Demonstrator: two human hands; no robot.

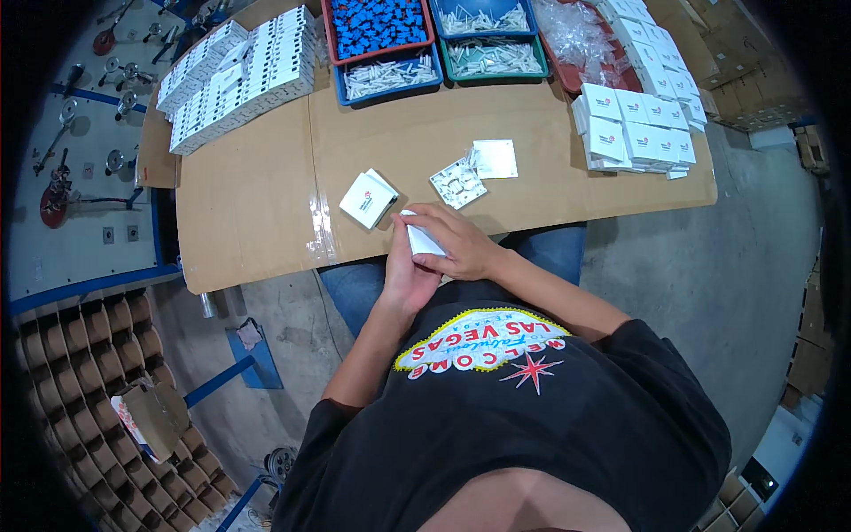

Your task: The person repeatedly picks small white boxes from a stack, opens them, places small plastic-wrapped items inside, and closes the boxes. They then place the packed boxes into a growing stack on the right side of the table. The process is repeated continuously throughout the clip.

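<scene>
My left hand [409, 277] and my right hand [463, 243] are closed together around a white square plate-like piece [423, 240], just off the table's near edge. Fingers cover much of it, so its underside is hidden. Left of and beyond my hands, a small stack of white square pieces [366, 199] with a small print on top lies on the cardboard. To the right of that sits a white square frame [458, 183] with openings, a small clear bag partly over it. A flat white square plate [495, 159] lies against its far side.
Cardboard [257, 204] covers the table. At the back stand a red tray of blue parts [379, 25], blue [393, 78] and green trays [495, 58] of slim white parts, and a red tray of clear bags [581, 44]. White units [248, 80] and white boxes [634, 133] flank them.
</scene>
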